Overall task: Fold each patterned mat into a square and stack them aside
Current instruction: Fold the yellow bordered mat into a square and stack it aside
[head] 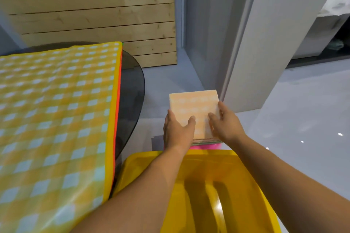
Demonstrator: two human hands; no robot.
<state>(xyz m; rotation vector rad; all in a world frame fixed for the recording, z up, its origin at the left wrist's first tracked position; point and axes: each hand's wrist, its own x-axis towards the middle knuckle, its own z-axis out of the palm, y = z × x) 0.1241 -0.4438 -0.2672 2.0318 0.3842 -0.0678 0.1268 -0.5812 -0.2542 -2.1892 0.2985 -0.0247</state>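
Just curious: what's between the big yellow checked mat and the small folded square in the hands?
Head view: a bare strip of dark table, then grey floor, separates the yellow checked mat from the folded square.

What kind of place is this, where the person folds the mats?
Probably a room inside a home: a glossy grey floor, a dark glass table under the checked mats, and a wooden plank panel behind it. The left hand and right hand grip a folded mat.
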